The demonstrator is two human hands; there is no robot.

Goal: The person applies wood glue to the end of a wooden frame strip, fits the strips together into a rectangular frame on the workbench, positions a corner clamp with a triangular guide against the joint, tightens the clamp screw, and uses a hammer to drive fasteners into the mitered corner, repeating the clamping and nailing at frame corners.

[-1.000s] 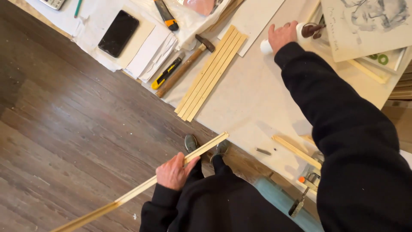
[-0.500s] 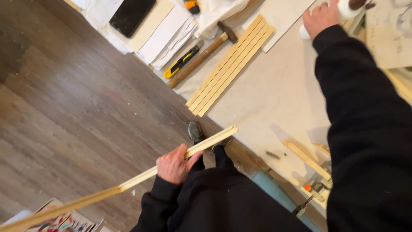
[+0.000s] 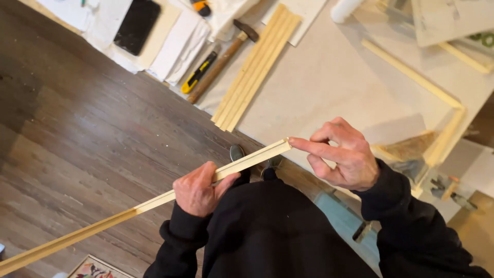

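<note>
Head view, looking down past a black sweatshirt (image 3: 278, 231) at a dark wood floor (image 3: 87, 139) and a pale work surface (image 3: 329, 87).

Left hand (image 3: 198, 189): fingers wrapped around a long, thin wooden strip (image 3: 154, 202), thumb lying along its upper face. Grip is closed on the strip near its upper third. The strip runs on a diagonal from the lower left corner of the frame, over the floor, up to its cut end near the middle of the view, at the edge of the work surface.

Right hand (image 3: 342, 154): held apart from the left hand, at the strip's far end. Index finger stretched out, tip touching the end of the strip; the other fingers curled in. It grips nothing.

On the work surface, well apart from both hands: a bundle of similar wooden strips (image 3: 257, 64) laid side by side; just left of it a hammer (image 3: 221, 61) with a wooden handle, and beside that a yellow and black utility knife (image 3: 199, 72). Further left, a black phone (image 3: 136, 25) lying on white paper sheets (image 3: 177, 46). To the right, a light wooden frame (image 3: 432, 98) partly assembled, one corner near the right wrist. A shoe tip (image 3: 236, 152) shows just under the strip.
</note>
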